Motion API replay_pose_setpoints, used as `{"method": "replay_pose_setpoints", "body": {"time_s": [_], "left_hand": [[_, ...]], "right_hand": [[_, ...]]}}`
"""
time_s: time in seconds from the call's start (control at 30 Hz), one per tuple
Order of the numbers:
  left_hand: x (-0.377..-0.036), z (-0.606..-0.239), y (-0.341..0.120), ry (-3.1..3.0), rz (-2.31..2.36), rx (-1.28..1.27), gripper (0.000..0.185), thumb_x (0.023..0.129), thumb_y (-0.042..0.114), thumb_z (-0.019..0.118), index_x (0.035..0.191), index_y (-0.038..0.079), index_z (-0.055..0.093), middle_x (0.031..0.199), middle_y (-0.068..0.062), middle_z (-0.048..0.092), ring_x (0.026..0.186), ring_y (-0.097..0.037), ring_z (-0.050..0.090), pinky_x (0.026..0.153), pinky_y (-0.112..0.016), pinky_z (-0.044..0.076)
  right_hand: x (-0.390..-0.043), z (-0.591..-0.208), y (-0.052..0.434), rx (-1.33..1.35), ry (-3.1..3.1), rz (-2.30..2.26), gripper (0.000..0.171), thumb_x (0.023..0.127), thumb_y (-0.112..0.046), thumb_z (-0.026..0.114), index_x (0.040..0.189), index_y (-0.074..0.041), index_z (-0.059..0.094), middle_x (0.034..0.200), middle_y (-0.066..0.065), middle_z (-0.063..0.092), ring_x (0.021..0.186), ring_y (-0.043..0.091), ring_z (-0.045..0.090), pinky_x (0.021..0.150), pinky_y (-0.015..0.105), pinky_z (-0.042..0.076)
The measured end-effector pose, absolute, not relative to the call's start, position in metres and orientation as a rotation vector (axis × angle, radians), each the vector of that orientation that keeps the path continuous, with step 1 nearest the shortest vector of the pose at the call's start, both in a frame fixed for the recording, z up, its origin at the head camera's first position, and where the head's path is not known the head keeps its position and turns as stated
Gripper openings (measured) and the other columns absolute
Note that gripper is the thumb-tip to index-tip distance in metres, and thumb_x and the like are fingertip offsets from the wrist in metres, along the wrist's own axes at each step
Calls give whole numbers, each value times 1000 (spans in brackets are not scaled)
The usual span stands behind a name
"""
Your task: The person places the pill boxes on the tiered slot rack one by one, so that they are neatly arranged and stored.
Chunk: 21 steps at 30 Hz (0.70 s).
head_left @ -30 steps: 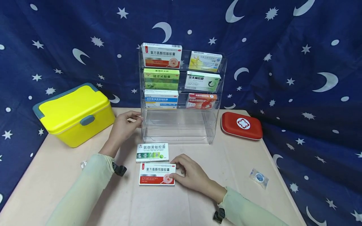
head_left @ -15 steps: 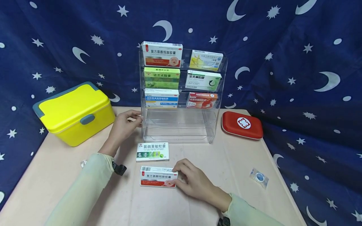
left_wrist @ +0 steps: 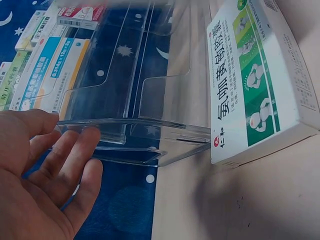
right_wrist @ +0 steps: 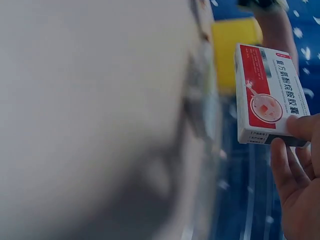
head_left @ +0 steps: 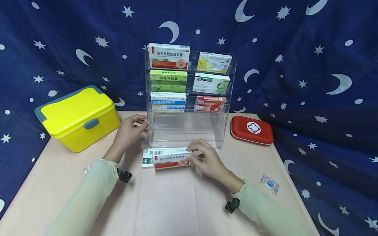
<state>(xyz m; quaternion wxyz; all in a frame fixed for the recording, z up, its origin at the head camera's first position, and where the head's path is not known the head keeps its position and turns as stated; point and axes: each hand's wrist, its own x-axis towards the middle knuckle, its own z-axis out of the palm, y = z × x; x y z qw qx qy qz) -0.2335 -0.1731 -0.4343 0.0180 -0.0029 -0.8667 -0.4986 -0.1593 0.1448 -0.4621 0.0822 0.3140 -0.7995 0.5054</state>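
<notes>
My right hand grips the right end of a white and red medicine box, held tilted above the table. In the right wrist view, the thumb lies on its printed face and fingers are at its end. A white and green medicine box lies flat before the rack, partly hidden in the head view behind the held box. My left hand rests its loosely bent fingers at the left side of a clear display rack. Medicine boxes fill its three upper tiers, two per tier; its lowest tier shows bare plastic.
A yellow storage box with a grey-blue latch stands left of the rack. To its right lies a red first-aid case. A small clear packet with a blue disc lies near the table's right edge. A starry curtain hangs behind.
My right hand has tilted the white and red box, lifted it, and carried it forward toward the rack, over the white and green box. My left hand has stayed at the rack's side.
</notes>
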Motion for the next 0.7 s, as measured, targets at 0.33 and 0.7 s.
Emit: {"method": "replay_pose_setpoints", "body": {"time_s": [0.33, 0.7], "left_hand": [[-235, -436, -176, -2734, -1566, -10, 39, 101, 36, 65, 134, 17, 65, 112, -5, 67, 89, -23, 72, 88, -44, 48], [-235, -432, -176, -2776, -1566, -4, 42, 101, 40, 63, 137, 19, 63, 116, -5, 66, 97, -29, 71, 92, -47, 48]], "right_hand": [[-247, -417, 136, 812, -2273, 1333, 24, 86, 0, 80, 108, -7, 73, 115, 5, 65, 101, 21, 64, 65, 34, 58], [-260, -403, 124, 835, -2176, 1351, 24, 86, 2, 80, 108, -3, 73, 114, 11, 66, 97, 27, 69, 62, 34, 57]]}}
